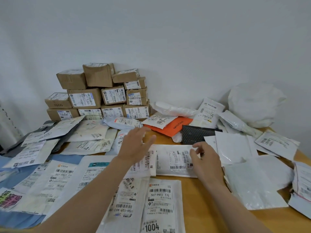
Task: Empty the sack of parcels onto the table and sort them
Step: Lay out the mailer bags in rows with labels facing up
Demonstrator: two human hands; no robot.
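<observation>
Several flat white mailers with printed labels cover the wooden table [198, 195]. One white labelled mailer [173, 161] lies in the middle, between my hands. My left hand [136, 144] hovers flat over its left end, fingers spread, holding nothing. My right hand [204, 158] rests at its right end with fingers curled near the edge; whether it grips the mailer is unclear. An orange mailer [176, 125] and a black dotted one [195, 134] lie just beyond. A crumpled white sack [254, 105] sits at the back right.
Brown cardboard boxes [101, 93] are stacked against the wall at the back left. Grey and white mailers [55, 137] overlap on the left, blank white ones [249, 179] on the right. Blue bags [20, 174] lie under the left pile.
</observation>
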